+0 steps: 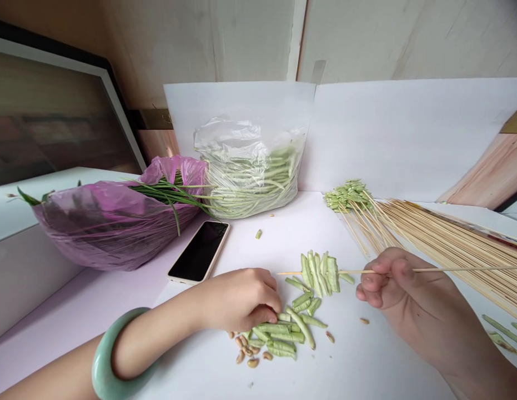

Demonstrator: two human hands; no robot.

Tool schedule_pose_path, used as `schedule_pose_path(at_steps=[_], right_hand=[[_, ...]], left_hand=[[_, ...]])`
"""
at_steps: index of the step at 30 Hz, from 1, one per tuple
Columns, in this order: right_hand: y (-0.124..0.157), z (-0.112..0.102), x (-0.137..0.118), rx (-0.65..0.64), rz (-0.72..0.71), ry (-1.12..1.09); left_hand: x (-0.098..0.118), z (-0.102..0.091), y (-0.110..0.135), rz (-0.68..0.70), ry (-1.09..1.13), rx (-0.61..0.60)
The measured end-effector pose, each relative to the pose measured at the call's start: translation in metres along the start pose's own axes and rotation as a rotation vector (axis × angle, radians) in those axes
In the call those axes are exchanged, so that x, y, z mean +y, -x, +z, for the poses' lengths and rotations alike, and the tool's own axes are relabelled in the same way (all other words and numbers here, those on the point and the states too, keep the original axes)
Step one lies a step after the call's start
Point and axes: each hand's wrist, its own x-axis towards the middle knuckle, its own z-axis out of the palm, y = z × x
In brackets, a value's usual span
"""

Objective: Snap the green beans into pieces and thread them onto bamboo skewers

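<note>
Pose | left hand (pixel 241 300) curled onto cut green beans (pixel 279 336) | right hand (pixel 391 283) pinching bamboo skewer (pixel 320 272)

The head-worn camera looks forward and down, close above the left hand (pixel 237 300) and right hand (pixel 402 289)

A home room is suggested rather than a shop or lab, though which room cannot be told. A framed picture (pixel 54 111) is propped at 10 o'clock, and a smartphone (pixel 199 251) is laid on the white tabletop (pixel 366 366) at 8 o'clock. Pale wall panels (pixel 250 39) are seen at 12 o'clock, above a clear plastic bag of green beans (pixel 250 178). Loose bamboo skewers (pixel 450 250) are piled at 3 o'clock.
</note>
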Motion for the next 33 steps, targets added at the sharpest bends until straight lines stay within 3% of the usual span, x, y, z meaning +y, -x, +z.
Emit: schedule_pose_path(at_steps=[8,11,13,16,19,21,26,33], right_hand=[[0.001,0.004,0.001,0.015,0.019,0.028],[0.001,0.004,0.003,0.075,-0.001,0.041],[0.0,0.003,0.005,0.181,-0.042,0.045],[-0.001,0.002,0.008,0.315,-0.085,0.052],[0.001,0.002,0.012,0.357,-0.103,0.095],[0.004,0.003,0.014,0.341,-0.107,0.153],[0.011,0.011,0.015,0.215,-0.112,0.324],[0.014,0.019,0.012,0.228,-0.167,0.414]], left_hand=[[0.001,0.002,0.0,-0.08,0.109,0.069],[0.0,0.002,0.0,-0.136,0.179,0.122],[-0.002,0.004,0.0,-0.238,0.29,0.207],[-0.007,0.008,-0.003,-0.375,0.631,0.417],[-0.012,0.008,-0.006,-0.438,0.988,0.611],[-0.014,0.008,-0.007,-0.48,1.129,0.673],[-0.013,0.01,-0.008,-0.508,1.309,0.711],[-0.012,0.01,-0.007,-0.466,1.358,0.714]])
